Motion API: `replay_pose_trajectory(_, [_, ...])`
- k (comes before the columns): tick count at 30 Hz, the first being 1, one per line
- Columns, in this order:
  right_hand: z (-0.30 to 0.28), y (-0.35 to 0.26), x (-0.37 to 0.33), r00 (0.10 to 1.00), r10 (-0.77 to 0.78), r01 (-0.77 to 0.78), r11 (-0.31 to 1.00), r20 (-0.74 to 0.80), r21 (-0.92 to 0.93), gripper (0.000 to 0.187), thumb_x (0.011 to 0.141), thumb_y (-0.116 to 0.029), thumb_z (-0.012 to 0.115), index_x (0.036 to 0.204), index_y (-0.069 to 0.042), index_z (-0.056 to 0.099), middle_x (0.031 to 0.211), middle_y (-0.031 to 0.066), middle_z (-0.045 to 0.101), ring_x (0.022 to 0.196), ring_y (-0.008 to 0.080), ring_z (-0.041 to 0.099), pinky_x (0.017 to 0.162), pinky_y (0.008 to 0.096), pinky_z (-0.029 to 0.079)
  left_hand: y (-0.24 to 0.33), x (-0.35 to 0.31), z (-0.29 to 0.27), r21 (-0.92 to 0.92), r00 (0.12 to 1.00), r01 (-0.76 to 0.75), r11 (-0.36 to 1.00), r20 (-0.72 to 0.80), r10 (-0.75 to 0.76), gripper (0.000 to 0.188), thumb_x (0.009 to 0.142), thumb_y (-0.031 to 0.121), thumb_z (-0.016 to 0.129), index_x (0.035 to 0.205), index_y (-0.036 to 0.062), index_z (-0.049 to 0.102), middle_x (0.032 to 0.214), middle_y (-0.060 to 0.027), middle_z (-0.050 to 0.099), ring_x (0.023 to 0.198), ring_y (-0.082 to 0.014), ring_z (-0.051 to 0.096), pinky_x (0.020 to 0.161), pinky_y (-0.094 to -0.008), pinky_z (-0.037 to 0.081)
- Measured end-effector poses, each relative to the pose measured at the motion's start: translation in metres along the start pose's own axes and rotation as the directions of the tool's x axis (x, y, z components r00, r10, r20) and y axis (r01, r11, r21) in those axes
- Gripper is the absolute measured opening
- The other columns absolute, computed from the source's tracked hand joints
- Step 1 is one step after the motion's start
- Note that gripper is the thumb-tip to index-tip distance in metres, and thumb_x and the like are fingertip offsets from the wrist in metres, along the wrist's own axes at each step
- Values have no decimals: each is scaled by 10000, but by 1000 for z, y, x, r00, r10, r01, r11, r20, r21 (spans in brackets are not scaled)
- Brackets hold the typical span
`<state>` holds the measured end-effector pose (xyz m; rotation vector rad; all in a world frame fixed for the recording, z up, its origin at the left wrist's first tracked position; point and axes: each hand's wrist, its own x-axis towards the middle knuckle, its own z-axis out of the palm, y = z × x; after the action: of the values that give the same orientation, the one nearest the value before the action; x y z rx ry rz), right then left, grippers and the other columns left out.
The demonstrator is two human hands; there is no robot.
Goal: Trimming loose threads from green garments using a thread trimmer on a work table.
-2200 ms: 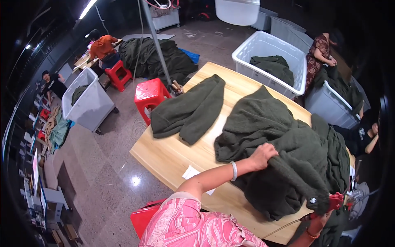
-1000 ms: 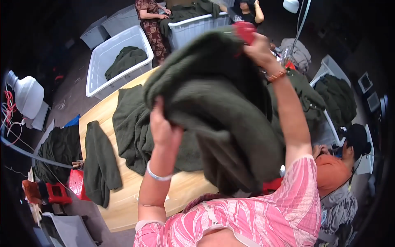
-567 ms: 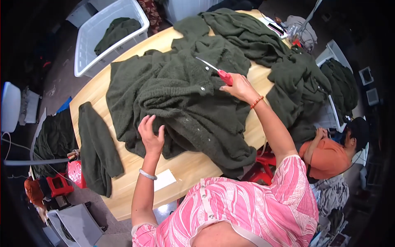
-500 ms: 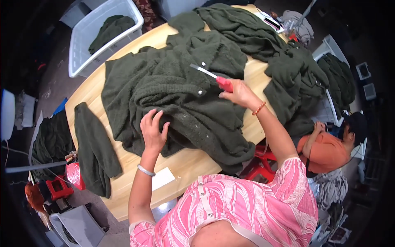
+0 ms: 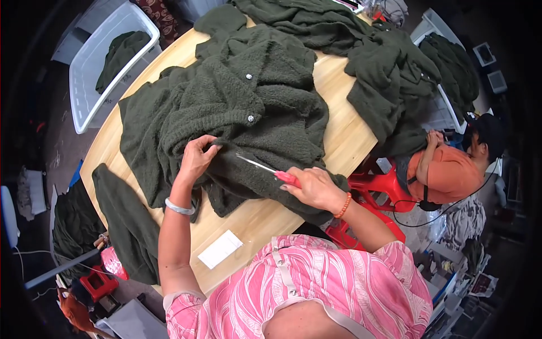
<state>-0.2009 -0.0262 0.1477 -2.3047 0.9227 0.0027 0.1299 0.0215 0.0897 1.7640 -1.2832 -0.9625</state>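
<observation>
A dark green fuzzy knit cardigan point(image 5: 282, 96) with shiny round buttons lies rumpled on the wooden table point(image 5: 344, 85). My left hand point(image 5: 197, 158), a pale bangle on its wrist, pinches the cardigan's front band between thumb and fingers. To its right, my right hand point(image 5: 316, 186) is closed round the handle of a red-handled tool with a slim metal blade point(image 5: 257, 164). The blade points left over the band, towards my left fingers. Whether its tip touches the knit I cannot tell.
More green garments point(image 5: 389, 73) are heaped at the table's far right, with a sleeve-like piece point(image 5: 127, 220) at the left. White paper point(image 5: 221, 249) lies near me. A plastic bin point(image 5: 82, 85) stands beyond the far left edge. At right, a person in orange point(image 5: 446, 175) sits near red stools point(image 5: 367, 195).
My left hand has moved up and taken hold of the cardigan's band. My right hand has come down and nearer with the tool, from the buttons to the band. The view has shifted.
</observation>
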Motion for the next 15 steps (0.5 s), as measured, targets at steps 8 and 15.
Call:
replay_pose_trajectory(8, [-3,-24,24,999,-22,23,999,30,-32,317,921,-340,608,976,-30,568,776,211,668,806,415,662,748,511,504,-21,6,8,-250,995,57,967,-68,-76,104,922,97,643,903,0,676,811,78,621,738,-16,517,666,-200,435])
replay_pose_trajectory(15, [-1,-6,1,994,14,-9,999,-106,49,282,886,-308,658,993,-61,576,787,198,656,798,395,646,742,490,506,6,-10,21,459,968,-64,886,-186,167,412,817,144,748,1180,45,579,1019,-84,672,864,-221,630,798,-312,470])
